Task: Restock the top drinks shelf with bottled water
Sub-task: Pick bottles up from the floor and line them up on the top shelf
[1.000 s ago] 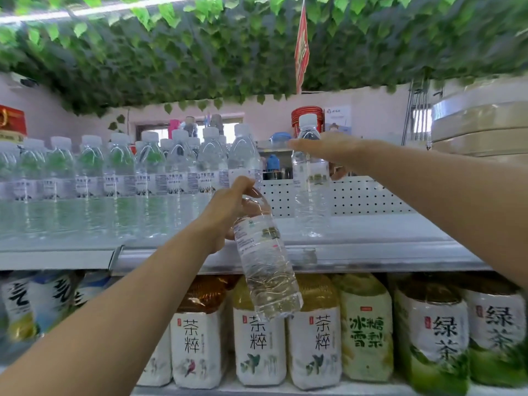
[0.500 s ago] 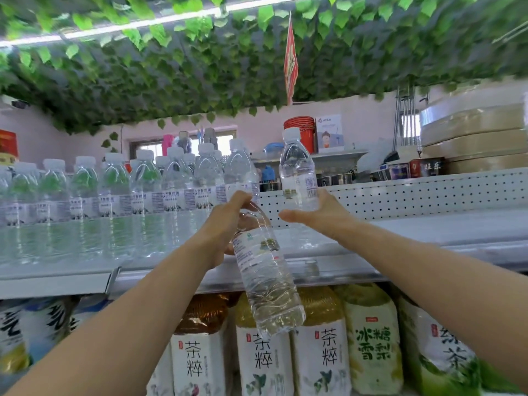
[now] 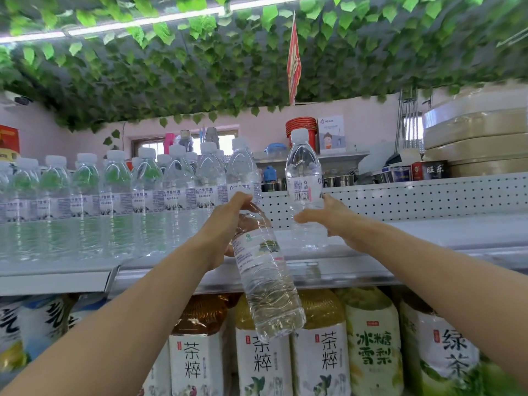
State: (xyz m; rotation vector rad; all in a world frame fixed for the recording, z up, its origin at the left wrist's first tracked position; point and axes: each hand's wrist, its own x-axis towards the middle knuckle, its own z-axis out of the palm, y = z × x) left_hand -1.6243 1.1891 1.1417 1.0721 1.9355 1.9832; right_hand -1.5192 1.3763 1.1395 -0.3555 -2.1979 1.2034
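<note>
The top shelf (image 3: 428, 232) carries rows of clear water bottles (image 3: 114, 195) on its left half. One water bottle (image 3: 303, 172) stands upright just right of those rows, near the shelf's front. My right hand (image 3: 334, 221) holds its lower body, thumb on the left side and fingers on the right. My left hand (image 3: 225, 221) grips the neck of a second water bottle (image 3: 265, 281). This one hangs tilted, base down and to the right, in front of the shelf's front edge.
A white perforated back panel (image 3: 428, 195) closes the shelf behind. Large tea bottles (image 3: 320, 352) fill the shelf below. Stacked round trays (image 3: 480, 138) and small tins sit beyond the panel at right. Fake leaves (image 3: 200, 81) hang overhead.
My right hand has slid from the standing bottle's cap down to its lower body. My left hand has kept the tilted bottle in the same spot.
</note>
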